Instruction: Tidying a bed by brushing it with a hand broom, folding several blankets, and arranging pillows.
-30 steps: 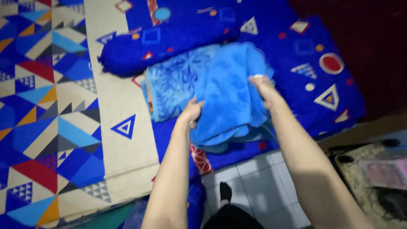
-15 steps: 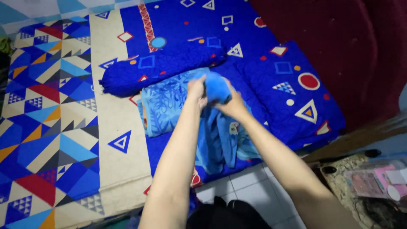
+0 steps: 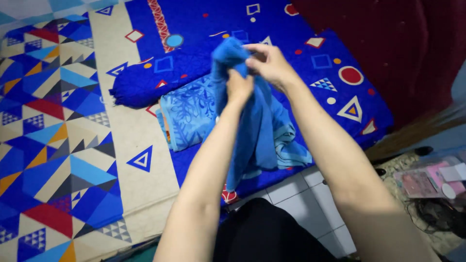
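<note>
A blue towel (image 3: 252, 121) is held up above the bed, gathered at its top edge, with the rest hanging down in loose folds toward the mattress edge. The left hand (image 3: 239, 86) is closed around the bunched cloth just below the top, and the right hand (image 3: 268, 63) is closed on the same gathered end, just above and beside the left, so that both grips are nearly touching. The lower end of the towel is seen trailing onto the blue patterned bedsheet (image 3: 340, 58), beside a lighter blue folded cloth (image 3: 189, 114) that is laid flat near a blue bolster (image 3: 155, 77). A patterned blanket (image 3: 58, 121) in blue, cream and red triangles is spread to the left, and white floor tiles (image 3: 310, 194) are visible below the bed. As far as can be judged, one cloth is already folded and set down, while the towel in hand is lifted but not yet spread or folded; its folding appears barely begun.
</note>
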